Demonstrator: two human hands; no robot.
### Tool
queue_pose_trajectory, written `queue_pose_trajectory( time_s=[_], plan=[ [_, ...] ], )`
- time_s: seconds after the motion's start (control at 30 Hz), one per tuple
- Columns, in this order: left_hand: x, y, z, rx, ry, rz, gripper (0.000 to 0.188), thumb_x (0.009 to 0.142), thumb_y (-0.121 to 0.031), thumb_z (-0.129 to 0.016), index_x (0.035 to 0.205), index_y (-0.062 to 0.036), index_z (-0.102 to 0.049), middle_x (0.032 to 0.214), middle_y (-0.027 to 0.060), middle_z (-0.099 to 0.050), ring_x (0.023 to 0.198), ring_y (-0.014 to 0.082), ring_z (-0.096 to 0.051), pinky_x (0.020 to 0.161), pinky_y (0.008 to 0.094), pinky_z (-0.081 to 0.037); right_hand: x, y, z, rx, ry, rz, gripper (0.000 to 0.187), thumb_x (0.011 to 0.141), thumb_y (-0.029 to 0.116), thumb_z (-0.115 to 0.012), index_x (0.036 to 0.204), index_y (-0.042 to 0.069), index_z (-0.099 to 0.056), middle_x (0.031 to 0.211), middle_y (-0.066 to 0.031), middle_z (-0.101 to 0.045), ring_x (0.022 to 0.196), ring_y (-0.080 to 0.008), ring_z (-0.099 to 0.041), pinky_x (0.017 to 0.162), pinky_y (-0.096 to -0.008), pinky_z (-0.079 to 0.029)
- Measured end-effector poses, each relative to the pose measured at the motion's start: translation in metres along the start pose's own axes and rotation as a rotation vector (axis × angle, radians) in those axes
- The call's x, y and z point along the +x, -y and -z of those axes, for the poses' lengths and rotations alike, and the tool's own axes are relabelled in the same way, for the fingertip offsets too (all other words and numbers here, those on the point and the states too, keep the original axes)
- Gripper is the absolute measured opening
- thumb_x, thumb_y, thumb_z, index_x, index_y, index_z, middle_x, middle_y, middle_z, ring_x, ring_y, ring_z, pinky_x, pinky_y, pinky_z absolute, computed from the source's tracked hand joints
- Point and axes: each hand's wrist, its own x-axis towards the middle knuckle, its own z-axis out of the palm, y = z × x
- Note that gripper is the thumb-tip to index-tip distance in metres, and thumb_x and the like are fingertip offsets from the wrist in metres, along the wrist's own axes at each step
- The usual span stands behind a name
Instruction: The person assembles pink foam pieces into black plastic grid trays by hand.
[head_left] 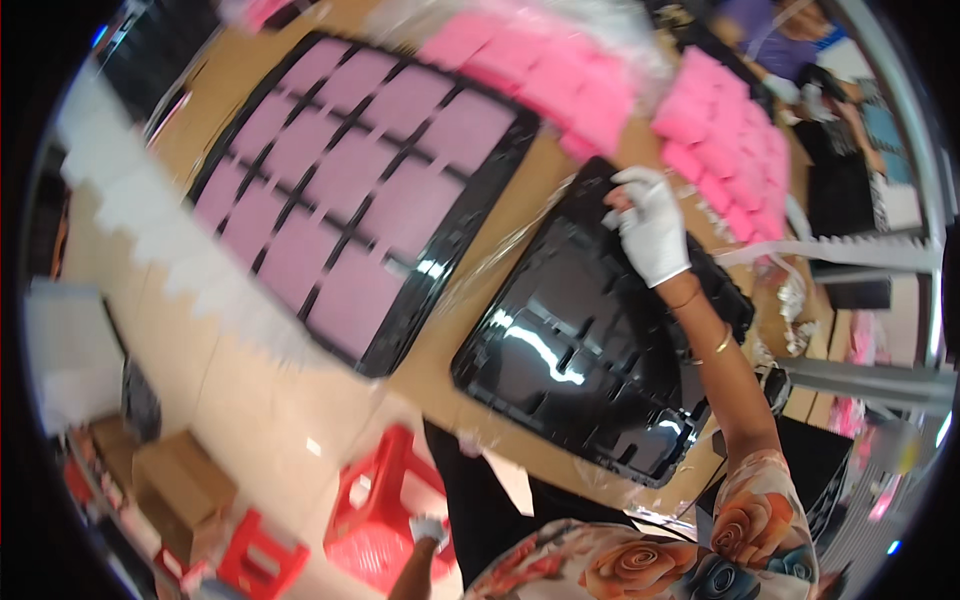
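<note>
My right hand [652, 228], in a white glove with bare fingertips, is at the far end of a glossy black plastic tray [560, 290]. Its fingers are curled in at the tray's edge and look closed on it. The tray has moulded compartments and lies on the brown tabletop in front of me. Down low, beside a red plastic stool [385, 520], hangs my left hand [428, 530], also white-gloved; its fingers are too small and blurred to read. To the left of the black tray sits another black tray [405, 305], its compartments filled with flat pink-mauve squares.
Bright pink foam pieces [540, 70] lie at the back of the brown table [450, 350], with another pink pile [725, 140] to the right. Clear plastic film [510, 240] lies between the trays. Cardboard boxes [180, 490] stand lower left. Another person [770, 40] is at the far right.
</note>
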Motion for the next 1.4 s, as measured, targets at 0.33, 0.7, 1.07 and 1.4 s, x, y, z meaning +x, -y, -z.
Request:
queue_pose_trajectory(
  time_s=[0.33, 0.7, 1.07, 1.4],
  plan=[
    [0.188, 0.054, 0.039, -0.002, -0.449, -0.070, 0.039, 0.086, -0.044, -0.050, 0.105, -0.0158, -0.069, 0.105, 0.0046, -0.068, 0.098, 0.0261, -0.062, 0.084, 0.0451, -0.045, 0.003, 0.014, 0.016, -0.206, 0.116, 0.120, 0.009, 0.078, -0.010, -0.056, 0.083, -0.003, -0.056, 0.103, -0.0114, -0.053, 0.075, -0.0199, -0.061, 0.071, -0.0282, -0.050],
    [0.264, 0.106, 0.246, 0.125, -0.529, -0.321, 0.037, 0.087, -0.041, -0.049, 0.101, -0.0136, -0.070, 0.101, 0.0056, -0.069, 0.093, 0.0274, -0.063, 0.080, 0.0449, -0.048, 0.000, 0.016, 0.009, -0.237, 0.059, 0.014, 0.011, 0.071, -0.001, -0.067, 0.074, 0.002, -0.057, 0.105, -0.0120, -0.053, 0.097, -0.0304, -0.054, 0.087, -0.0371, -0.044],
    [0.259, 0.166, 0.280, 0.140, -0.500, -0.443, 0.035, 0.088, -0.037, -0.049, 0.097, -0.0114, -0.070, 0.097, 0.0065, -0.070, 0.088, 0.0286, -0.065, 0.077, 0.0447, -0.050, -0.001, 0.032, 0.007, -0.329, -0.003, 0.173, 0.005, 0.067, -0.005, -0.060, 0.068, -0.002, -0.057, 0.094, -0.0144, -0.059, 0.084, -0.0320, -0.058, 0.074, -0.0373, -0.049],
    [0.150, 0.176, 0.246, -0.064, -0.672, -0.466, 0.034, 0.089, -0.033, -0.048, 0.094, -0.0094, -0.071, 0.093, 0.0074, -0.071, 0.083, 0.0298, -0.066, 0.073, 0.0446, -0.052, -0.036, 0.048, 0.012, 0.309, -0.259, 0.009, 0.015, 0.073, -0.013, -0.055, 0.084, -0.002, -0.053, 0.088, -0.0117, -0.061, 0.067, -0.0151, -0.058, 0.066, -0.0279, -0.052]
  ],
)
